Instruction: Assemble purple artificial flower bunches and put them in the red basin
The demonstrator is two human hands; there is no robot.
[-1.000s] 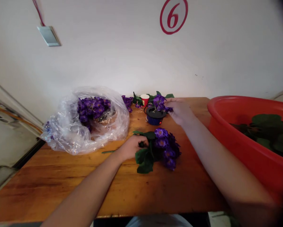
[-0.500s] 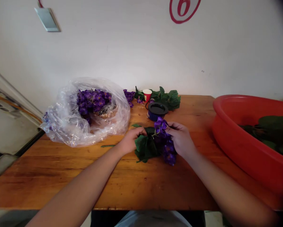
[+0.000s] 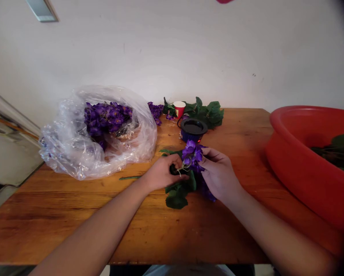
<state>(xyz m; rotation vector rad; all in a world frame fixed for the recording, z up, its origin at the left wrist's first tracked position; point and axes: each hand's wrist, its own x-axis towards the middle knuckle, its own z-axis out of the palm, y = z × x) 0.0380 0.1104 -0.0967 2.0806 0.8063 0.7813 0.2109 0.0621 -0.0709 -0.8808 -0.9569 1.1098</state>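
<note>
My left hand (image 3: 162,174) was curled round the leafy bunch (image 3: 177,197), fingers drawn in close, over the middle of the table (image 3: 149,226). In my right hand (image 3: 220,172) I had a purple flower (image 3: 192,152) pinched between thumb and fingers, its thin pale stalks (image 3: 184,167) pointing toward my left fingers. Whether those stalks touched the bunch I couldn't tell. More purple blooms (image 3: 208,191) showed dark beneath my right hand, and a green stem (image 3: 130,177) poked out behind my left wrist, toward the table's left edge.

I took the step in hand to be fitting the flower in among the leaves. As I judged it, the next move called for a steady left grip and a small, careful push with the right, so that the soft stalks went in without bending.

Just beyond my hands stood a dark pot (image 3: 193,130); a red cup (image 3: 179,110) and loose leaves (image 3: 213,113) were by the far edge. The plastic bag (image 3: 123,149) of flowers sat toward the left, the red basin (image 3: 289,153) along the right edge.
</note>
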